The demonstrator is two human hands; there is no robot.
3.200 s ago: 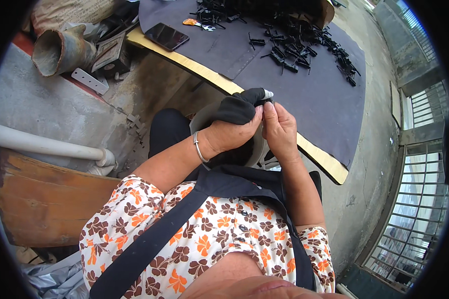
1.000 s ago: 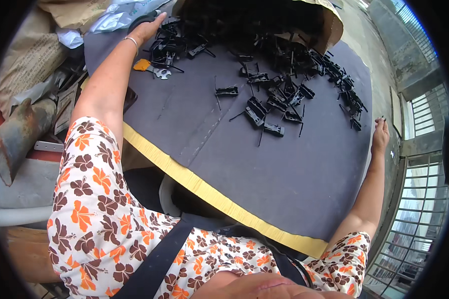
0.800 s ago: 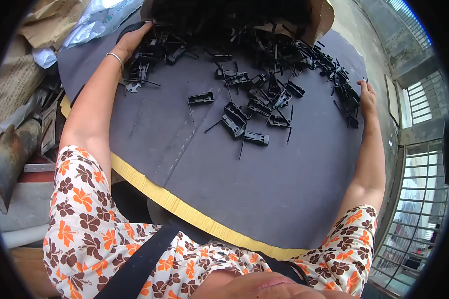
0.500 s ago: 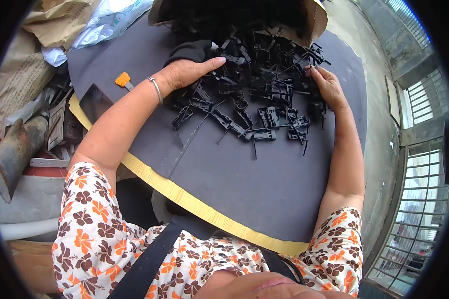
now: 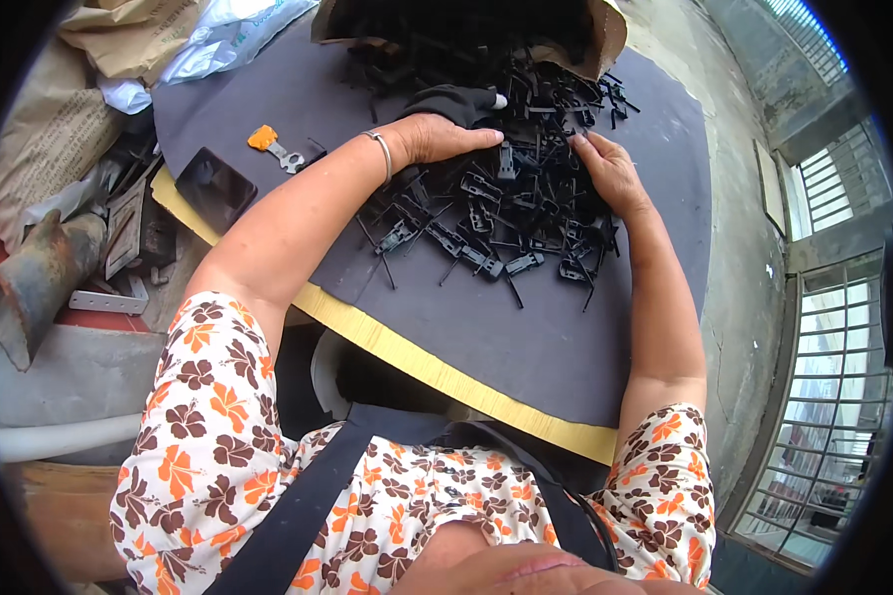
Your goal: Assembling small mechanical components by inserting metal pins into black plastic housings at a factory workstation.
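Observation:
Several small black plastic clip parts [image 5: 496, 213] lie heaped on a dark grey board [image 5: 566, 337] with a yellow front edge. My left hand [image 5: 442, 137] lies flat on the left side of the heap, fingers stretched toward a black glove-like cloth [image 5: 451, 99]. On the heap's right side rests my right hand [image 5: 610, 174], palm down with fingers spread over the parts. Neither hand grips anything. A torn cardboard box [image 5: 575, 30] full of the same black parts sits at the far edge of the board.
A black phone [image 5: 213, 188] and a small orange-handled tool [image 5: 273, 149] lie on the board's left. Left of the board are a rusty pipe [image 5: 35, 283], metal scraps, sacks and plastic bags. A barred window [image 5: 824, 397] is at the right.
Both arms were stretched wide across the board to its far sides; they have swept inward, raking the scattered black parts together into one heap between my hands.

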